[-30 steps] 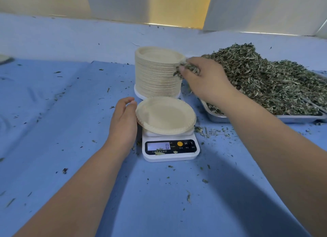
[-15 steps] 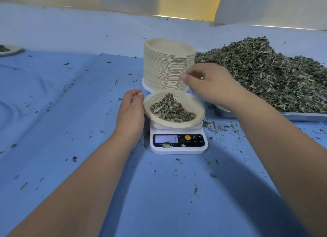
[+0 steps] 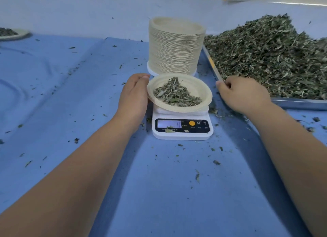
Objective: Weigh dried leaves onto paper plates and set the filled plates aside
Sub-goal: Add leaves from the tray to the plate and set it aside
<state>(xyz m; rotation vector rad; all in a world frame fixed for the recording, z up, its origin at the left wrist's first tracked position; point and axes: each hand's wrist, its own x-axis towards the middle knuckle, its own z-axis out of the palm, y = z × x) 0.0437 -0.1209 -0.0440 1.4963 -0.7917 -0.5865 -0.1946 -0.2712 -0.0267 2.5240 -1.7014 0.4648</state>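
The paper plate [image 3: 205, 93] sits on the kitchen scale [image 3: 182, 133] mid-bench, and its heap of dried leaves [image 3: 175, 95] runs lengthwise from the far rim toward the near right rim. The left hand [image 3: 134, 97] lies against the plate's left rim with its grip open, fingers nearly straight and thumb out of sight. The right hand [image 3: 242, 93] curls at the near left corner of the metal tray [image 3: 297, 103]; its fingertips are hidden, so I cannot tell whether that grip holds leaves.
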